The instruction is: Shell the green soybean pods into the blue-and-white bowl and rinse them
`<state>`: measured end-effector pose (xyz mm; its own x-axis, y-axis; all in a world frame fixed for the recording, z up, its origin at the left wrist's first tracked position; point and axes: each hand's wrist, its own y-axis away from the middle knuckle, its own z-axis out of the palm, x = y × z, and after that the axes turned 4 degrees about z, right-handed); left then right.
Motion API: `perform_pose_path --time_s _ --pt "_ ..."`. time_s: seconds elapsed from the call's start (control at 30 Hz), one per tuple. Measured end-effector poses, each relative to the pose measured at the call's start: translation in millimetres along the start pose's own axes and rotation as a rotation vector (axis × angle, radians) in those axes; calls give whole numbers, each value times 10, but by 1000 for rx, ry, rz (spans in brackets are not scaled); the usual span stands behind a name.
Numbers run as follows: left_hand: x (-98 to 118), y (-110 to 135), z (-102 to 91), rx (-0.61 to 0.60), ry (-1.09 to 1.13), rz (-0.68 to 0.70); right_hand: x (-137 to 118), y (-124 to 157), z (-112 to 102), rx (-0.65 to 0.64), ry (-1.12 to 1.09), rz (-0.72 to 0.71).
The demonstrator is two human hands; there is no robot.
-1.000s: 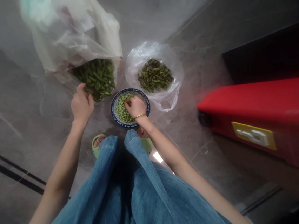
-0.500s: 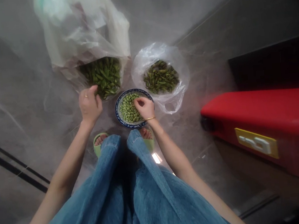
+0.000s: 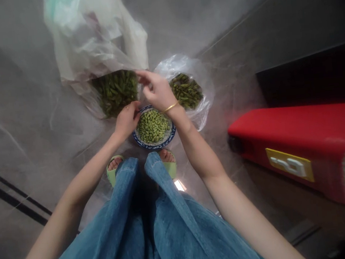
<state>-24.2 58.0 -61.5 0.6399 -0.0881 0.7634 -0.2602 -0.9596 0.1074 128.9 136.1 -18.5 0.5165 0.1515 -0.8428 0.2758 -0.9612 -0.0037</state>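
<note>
A white plastic bag (image 3: 100, 51) lies on its side, and green soybean pods (image 3: 117, 92) fill its mouth. At the right edge of that mouth, my right hand (image 3: 158, 92) has its fingers bent in on the bag's film. My left hand (image 3: 126, 121) is at the near corner of the bag, beside the bowl's rim, with its fingers drawn together; what they hold is hidden. Below both hands stands a blue-and-white bowl (image 3: 155, 146) of shelled green beans (image 3: 153, 127). My right forearm partly covers a clear plastic bag (image 3: 207, 95) holding empty-looking pods (image 3: 187, 91).
My feet in green slippers (image 3: 112, 177) are close to the bowl on the grey tiled floor (image 3: 30, 114). To the right, a long red padded seat-like object (image 3: 300, 123) with a yellow plate (image 3: 289, 164) juts in.
My right hand has left the beans in the bowl and moved up and left to the white bag's edge. My left hand has moved right, towards the bowl's rim.
</note>
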Motion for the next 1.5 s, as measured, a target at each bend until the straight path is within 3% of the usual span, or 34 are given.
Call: perform_pose_path --time_s 0.1,0.17,0.23,0.33,0.4,0.63,0.8,0.93,1.03,1.13,1.23,1.3,1.37,1.5 --pt "-32 -46 -78 193 61 -94 211 391 -7 69 40 112" --pt "-88 -57 -260 368 22 -173 323 657 -10 88 91 195" --pt "-155 -55 -490 462 -102 -213 391 880 13 63 168 272" --pt "-223 -26 -737 440 -205 -113 416 1088 113 -49 275 348" --pt "-220 17 -766 393 -246 -37 399 1140 200 -131 342 382" --pt "-101 175 -516 374 -283 47 254 1012 301 -324 521 435" --pt "-147 191 -501 355 -230 47 187 902 299 -410 591 445" --pt "-104 194 -515 364 -239 79 258 945 316 -380 552 448" --pt "-8 196 -492 329 -167 117 307 995 278 -282 423 410" --pt "101 186 -415 134 67 168 234 968 224 -177 258 274" --pt "175 162 -329 3 350 102 48 875 211 -140 144 141" --pt "172 139 -325 62 413 28 -49 809 219 -135 89 108" --pt "107 114 -403 178 337 -20 -45 752 204 -123 48 105" --pt "-173 88 -729 417 -175 -112 320 644 8 23 211 241"
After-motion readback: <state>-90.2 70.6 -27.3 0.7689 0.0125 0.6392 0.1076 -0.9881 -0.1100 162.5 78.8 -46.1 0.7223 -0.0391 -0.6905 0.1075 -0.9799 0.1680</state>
